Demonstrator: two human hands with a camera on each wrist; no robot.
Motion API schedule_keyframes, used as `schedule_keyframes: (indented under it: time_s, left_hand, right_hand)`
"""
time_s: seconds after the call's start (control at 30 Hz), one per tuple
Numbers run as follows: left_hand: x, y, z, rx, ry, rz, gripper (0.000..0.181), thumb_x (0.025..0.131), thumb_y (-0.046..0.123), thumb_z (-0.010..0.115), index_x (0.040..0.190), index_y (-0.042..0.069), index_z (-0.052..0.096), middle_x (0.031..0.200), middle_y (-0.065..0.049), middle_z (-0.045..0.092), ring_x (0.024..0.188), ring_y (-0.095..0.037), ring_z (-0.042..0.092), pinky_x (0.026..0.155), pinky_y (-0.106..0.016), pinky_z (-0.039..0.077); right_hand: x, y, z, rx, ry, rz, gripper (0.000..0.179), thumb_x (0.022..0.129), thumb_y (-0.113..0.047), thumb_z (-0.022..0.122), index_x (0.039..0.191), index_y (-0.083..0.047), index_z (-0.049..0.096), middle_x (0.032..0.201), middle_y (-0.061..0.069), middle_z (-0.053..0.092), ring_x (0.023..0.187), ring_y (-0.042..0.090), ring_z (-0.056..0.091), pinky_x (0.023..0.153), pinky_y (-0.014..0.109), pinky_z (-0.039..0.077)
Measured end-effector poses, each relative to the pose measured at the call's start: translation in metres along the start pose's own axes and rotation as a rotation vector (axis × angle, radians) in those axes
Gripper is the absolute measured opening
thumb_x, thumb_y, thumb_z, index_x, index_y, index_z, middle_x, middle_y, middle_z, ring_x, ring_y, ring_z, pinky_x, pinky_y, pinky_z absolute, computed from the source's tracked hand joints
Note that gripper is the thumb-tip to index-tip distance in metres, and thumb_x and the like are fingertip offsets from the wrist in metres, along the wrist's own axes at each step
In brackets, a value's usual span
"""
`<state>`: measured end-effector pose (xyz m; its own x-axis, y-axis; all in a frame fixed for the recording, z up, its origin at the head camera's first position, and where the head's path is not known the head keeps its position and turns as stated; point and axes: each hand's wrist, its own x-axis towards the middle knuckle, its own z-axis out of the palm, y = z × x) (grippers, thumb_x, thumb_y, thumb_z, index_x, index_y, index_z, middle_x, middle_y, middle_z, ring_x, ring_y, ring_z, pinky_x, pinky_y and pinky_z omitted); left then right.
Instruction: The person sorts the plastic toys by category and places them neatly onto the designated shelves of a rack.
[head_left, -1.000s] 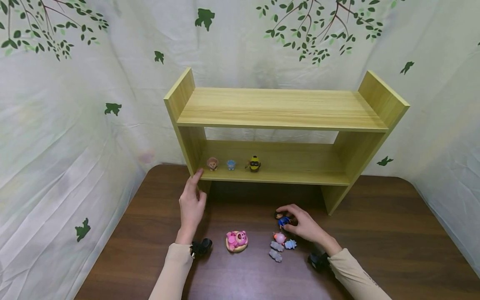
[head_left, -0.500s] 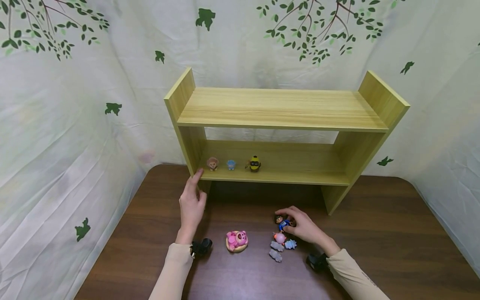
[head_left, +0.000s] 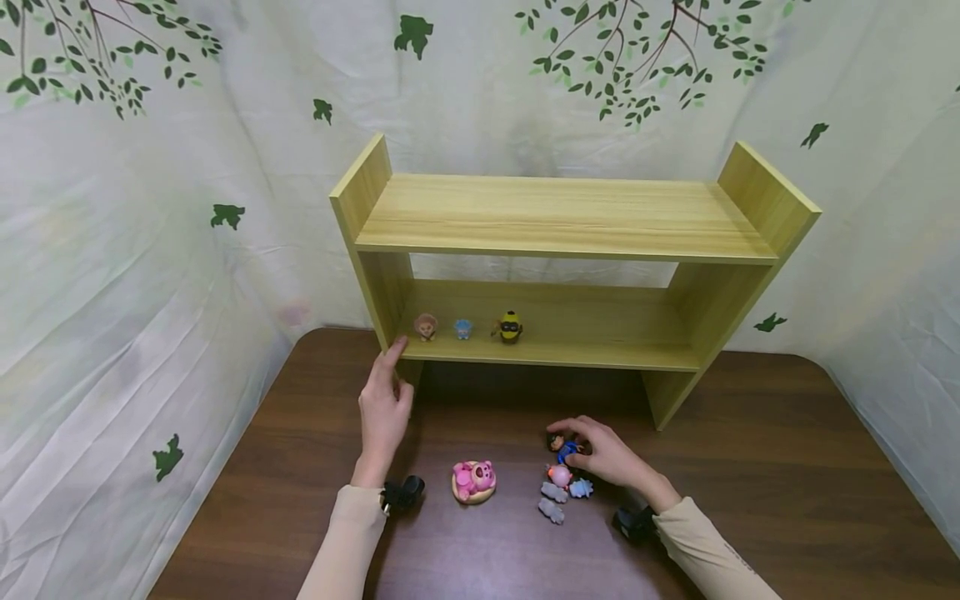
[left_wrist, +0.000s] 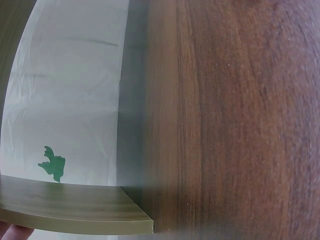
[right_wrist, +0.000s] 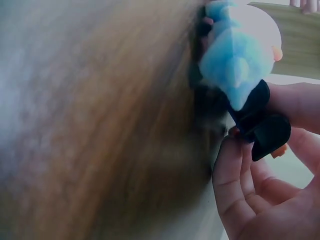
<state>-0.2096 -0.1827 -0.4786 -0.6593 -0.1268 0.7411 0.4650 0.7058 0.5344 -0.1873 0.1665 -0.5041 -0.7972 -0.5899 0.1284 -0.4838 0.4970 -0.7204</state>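
Note:
My left hand (head_left: pixel 384 408) grips the lower left front corner of the wooden shelf (head_left: pixel 562 215); fingertips (left_wrist: pixel 19 232) show along its side panel in the left wrist view. My right hand (head_left: pixel 609 451) holds a small dark-haired figurine in blue (head_left: pixel 566 450) between thumb and fingers, low over the table. Its black feet (right_wrist: pixel 270 135) show in the right wrist view. Close by it lie a pink round-headed figurine (head_left: pixel 559 476), a light blue one (head_left: pixel 581 489) and two grey ones (head_left: pixel 552 510). In the right wrist view a spiky light blue back (right_wrist: pixel 235 65) partly covers the scene behind.
On the middle board stand a brown-maned figurine (head_left: pixel 425 327), a small blue one (head_left: pixel 462 329) and a yellow-and-black one (head_left: pixel 510 327). A pink bear on a round base (head_left: pixel 473 482) lies on the brown table (head_left: pixel 255 500). A leaf-patterned cloth (head_left: pixel 480 92) hangs behind.
My right hand has shifted slightly left and toward me with the dark-haired figurine, which now shows more of itself. The left hand has stayed at the shelf corner.

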Motion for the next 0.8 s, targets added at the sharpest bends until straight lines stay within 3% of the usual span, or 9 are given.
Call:
schedule_keyframes:
  time_s: [0.27, 0.8]
  left_hand:
    - [0.0004, 0.0006, -0.0006, 0.001, -0.007, -0.010, 0.078, 0.075, -0.021, 0.055, 0.141, 0.021, 0.047, 0.131, -0.014, 0.054, 0.058, -0.018, 0.034, 0.052, -0.034, 0.032]
    - [-0.0001, 0.0002, 0.0002, 0.009, -0.007, -0.012, 0.079, 0.075, -0.021, 0.055, 0.141, 0.023, 0.047, 0.130, -0.014, 0.055, 0.058, -0.018, 0.034, 0.052, -0.034, 0.032]
  right_hand:
    - [0.0006, 0.0013, 0.0000, 0.028, 0.000, -0.034, 0.042, 0.083, 0.005, 0.063, 0.123, -0.008, 0.057, 0.099, 0.001, 0.061, 0.087, 0.017, 0.057, 0.073, 0.033, 0.047]
    - [0.0025, -0.0077, -0.0035, 0.036, 0.116, -0.105, 0.047, 0.081, 0.007, 0.067, 0.125, -0.006, 0.056, 0.110, 0.001, 0.059, 0.095, 0.017, 0.057, 0.080, 0.035, 0.048]
